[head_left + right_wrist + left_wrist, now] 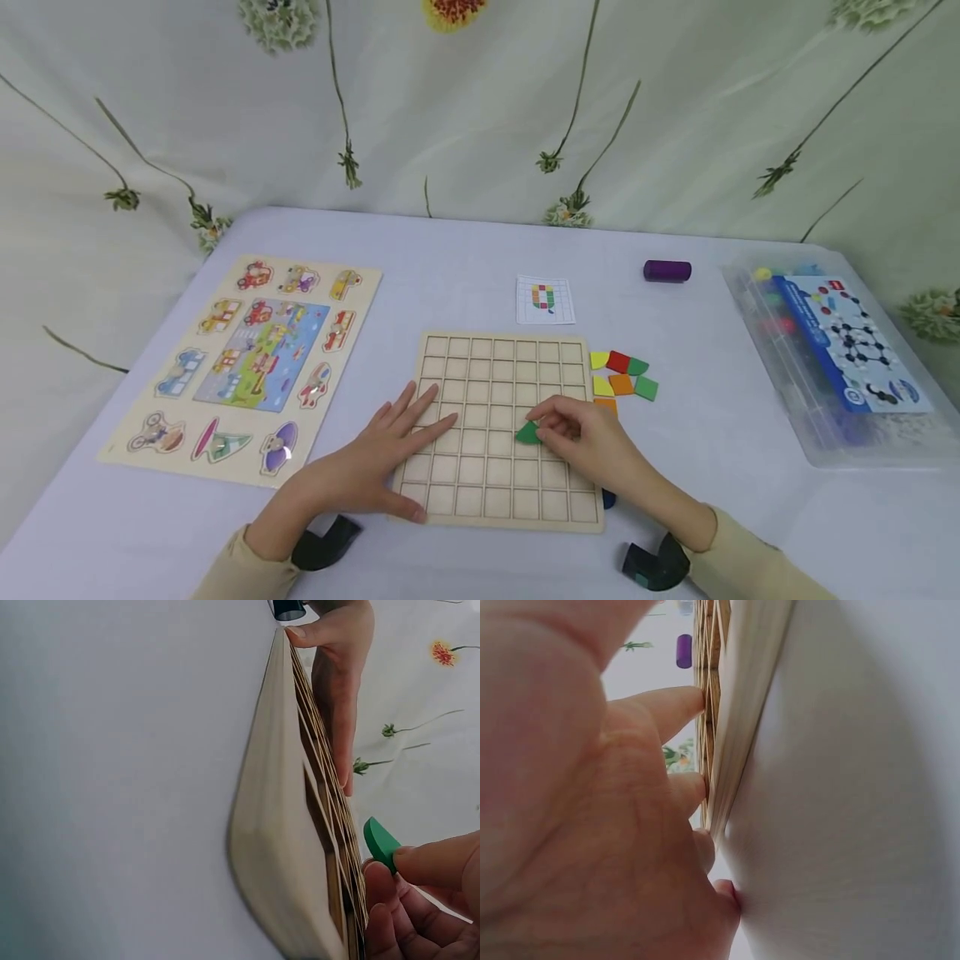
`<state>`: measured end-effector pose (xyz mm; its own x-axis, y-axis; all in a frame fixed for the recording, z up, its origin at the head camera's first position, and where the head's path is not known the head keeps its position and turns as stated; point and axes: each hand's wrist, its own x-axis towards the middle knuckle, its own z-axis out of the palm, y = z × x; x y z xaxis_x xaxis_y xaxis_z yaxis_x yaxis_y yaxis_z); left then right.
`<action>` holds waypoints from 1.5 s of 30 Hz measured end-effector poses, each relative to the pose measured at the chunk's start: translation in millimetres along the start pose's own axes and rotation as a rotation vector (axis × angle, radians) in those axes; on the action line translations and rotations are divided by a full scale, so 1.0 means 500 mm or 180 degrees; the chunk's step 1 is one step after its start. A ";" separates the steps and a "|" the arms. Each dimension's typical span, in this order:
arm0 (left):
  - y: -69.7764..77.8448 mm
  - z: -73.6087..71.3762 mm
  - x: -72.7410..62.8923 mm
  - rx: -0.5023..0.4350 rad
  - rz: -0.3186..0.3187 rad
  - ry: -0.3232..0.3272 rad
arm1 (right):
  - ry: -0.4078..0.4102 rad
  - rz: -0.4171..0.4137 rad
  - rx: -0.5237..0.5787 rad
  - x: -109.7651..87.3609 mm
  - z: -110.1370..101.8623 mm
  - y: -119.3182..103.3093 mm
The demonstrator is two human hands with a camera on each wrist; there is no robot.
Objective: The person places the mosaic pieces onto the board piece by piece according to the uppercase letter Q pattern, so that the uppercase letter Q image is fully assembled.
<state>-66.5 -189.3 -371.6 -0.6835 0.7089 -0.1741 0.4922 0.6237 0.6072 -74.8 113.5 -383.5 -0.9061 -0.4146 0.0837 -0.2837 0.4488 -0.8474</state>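
Note:
A wooden grid board (471, 508) lies flat in the middle of the table, its shallow square cells bare where they show. My left hand (352, 471) rests over its left edge with the fingers spread, the thumb near the front left corner. Between thumb and fingertips my right hand (600, 437) pinches a green rounded tile (528, 433), low over the right half of the grid. In the right wrist view the same green tile (381, 841) stands tilted at the fingertips, curved side showing. Several coloured tiles (621, 384) lie beside the board's right edge, partly hidden by my right hand.
A printed pattern card (528, 310) lies behind the board, with a purple cylinder (667, 271) farther right. On the left is a vehicle picture puzzle (180, 468). A clear plastic box (780, 392) with a blue booklet (851, 346) on top stands at the right.

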 end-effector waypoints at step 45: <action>0.006 0.002 0.001 0.0133 -0.0055 0.0036 | 0.0072 -0.0195 -0.0425 0.006 0.011 -0.004</action>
<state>-65.1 -186.9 -370.8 -0.6980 0.6943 -0.1755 0.5022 0.6493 0.5712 -75.1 106.7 -384.3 -0.8922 -0.4272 0.1463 -0.3766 0.5253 -0.7631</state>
